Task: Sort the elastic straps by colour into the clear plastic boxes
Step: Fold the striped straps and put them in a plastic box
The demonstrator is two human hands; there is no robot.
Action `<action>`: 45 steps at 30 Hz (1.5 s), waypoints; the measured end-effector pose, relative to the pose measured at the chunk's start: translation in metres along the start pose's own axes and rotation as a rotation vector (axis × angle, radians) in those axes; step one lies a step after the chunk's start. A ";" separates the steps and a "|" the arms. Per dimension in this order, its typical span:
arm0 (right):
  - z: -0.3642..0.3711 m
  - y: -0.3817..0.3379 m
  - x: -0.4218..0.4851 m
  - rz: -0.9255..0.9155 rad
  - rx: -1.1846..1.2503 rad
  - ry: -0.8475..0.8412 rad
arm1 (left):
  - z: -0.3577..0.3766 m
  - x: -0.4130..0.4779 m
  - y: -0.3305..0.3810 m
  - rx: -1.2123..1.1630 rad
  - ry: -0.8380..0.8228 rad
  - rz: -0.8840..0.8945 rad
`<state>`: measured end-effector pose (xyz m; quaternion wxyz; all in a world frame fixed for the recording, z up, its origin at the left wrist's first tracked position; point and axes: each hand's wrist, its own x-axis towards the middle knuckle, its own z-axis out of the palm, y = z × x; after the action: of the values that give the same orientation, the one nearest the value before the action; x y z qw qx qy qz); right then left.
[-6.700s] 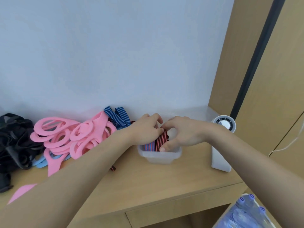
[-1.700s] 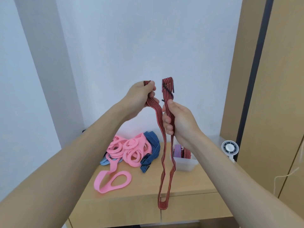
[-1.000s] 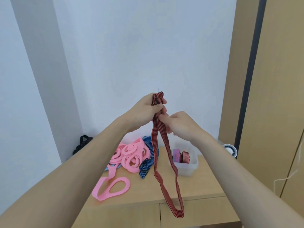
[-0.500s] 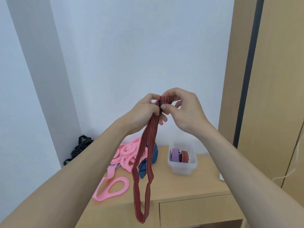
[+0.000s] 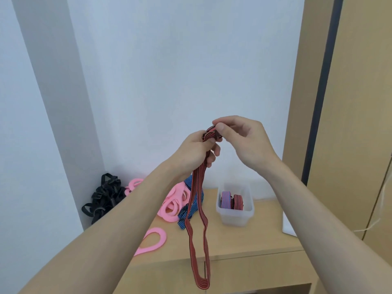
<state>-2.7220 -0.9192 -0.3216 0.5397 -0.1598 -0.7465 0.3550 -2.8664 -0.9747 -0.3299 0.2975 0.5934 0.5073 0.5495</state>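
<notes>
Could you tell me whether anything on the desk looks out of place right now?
Yes: the box holds a purplish roll beside a red roll, so colours look mixed there. One pink loop also lies apart from the pink pile, nearer the front edge of the desk.

The view holds a left hand, a right hand, one long red striped strap, one clear box with two rolled straps, one blue striped strap, one pink heap, one separate pink loop and one black tangle.
</notes>
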 end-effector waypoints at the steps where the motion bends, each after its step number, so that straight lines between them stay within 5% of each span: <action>1: -0.001 0.002 0.000 0.002 -0.017 -0.007 | 0.000 0.000 -0.001 -0.001 -0.004 -0.003; 10: 0.000 0.011 -0.003 0.005 -0.021 -0.060 | -0.003 -0.004 -0.006 -0.100 -0.032 -0.081; 19: 0.006 0.024 -0.008 -0.357 -0.435 0.166 | 0.004 -0.006 -0.004 -0.184 0.007 -0.139; 30: 0.024 0.033 -0.021 -0.603 -0.637 0.188 | 0.006 -0.013 0.003 -0.423 -0.009 -0.106; 36: 0.027 0.034 -0.021 -0.556 -0.687 0.121 | 0.001 -0.020 0.005 -0.708 -0.171 -0.095; 45: 0.033 0.024 -0.032 -0.396 -0.609 -0.083 | -0.006 -0.017 0.003 -0.703 -0.081 -0.077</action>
<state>-2.7438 -0.9344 -0.3660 0.4949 -0.1512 -0.8556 0.0113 -2.8697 -0.9929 -0.3318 0.5239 0.4564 0.2971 0.6550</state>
